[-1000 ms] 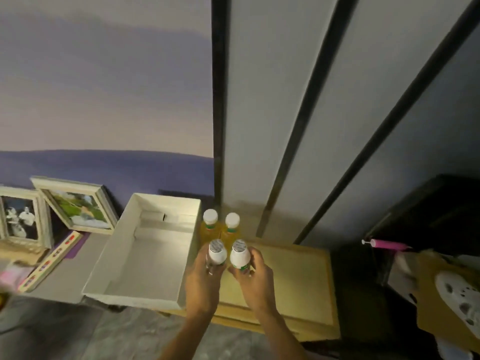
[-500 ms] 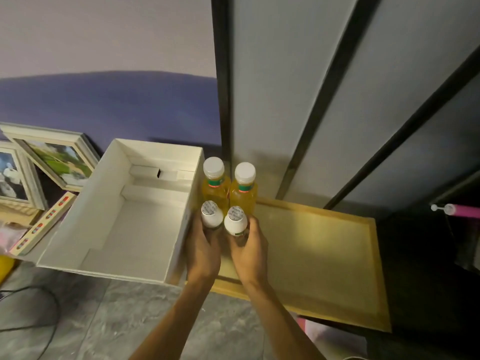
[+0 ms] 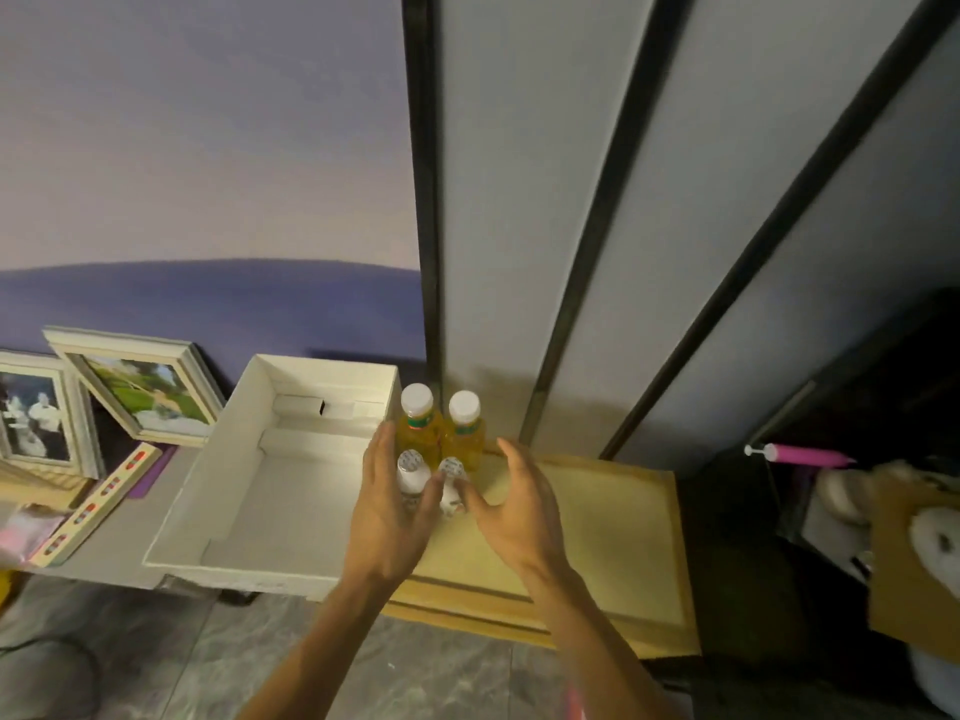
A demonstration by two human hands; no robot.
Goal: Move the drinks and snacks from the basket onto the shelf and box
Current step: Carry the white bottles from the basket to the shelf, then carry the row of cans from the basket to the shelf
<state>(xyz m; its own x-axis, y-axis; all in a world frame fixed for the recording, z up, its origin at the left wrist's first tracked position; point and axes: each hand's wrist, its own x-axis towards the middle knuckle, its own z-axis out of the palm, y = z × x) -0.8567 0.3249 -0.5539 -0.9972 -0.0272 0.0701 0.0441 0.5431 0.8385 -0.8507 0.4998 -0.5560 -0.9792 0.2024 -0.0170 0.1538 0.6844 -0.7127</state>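
Two yellow drink bottles with white caps, one at the back left (image 3: 417, 422) and one at the back right (image 3: 465, 426), stand on the pale yellow shelf (image 3: 597, 517) against the wall. In front of them stand two more bottles with printed caps, a left one (image 3: 411, 475) and a right one (image 3: 451, 483). My left hand (image 3: 387, 511) is beside the front left bottle with its fingers straight and loose. My right hand (image 3: 519, 506) has drawn back to the right, fingers spread, holding nothing. A white open box (image 3: 208, 511) lies empty just left of the bottles. The basket is out of view.
Two framed pictures (image 3: 140, 392) lean on the wall at the left, with a long striped strip (image 3: 98, 504) below them. A pink pump (image 3: 802, 454) and a cardboard piece (image 3: 914, 558) are at the right. Grey stone floor lies below.
Both hands have let go of the two front bottles, which now stand on the shelf. The right hand has moved off to the right and the view has tilted up.
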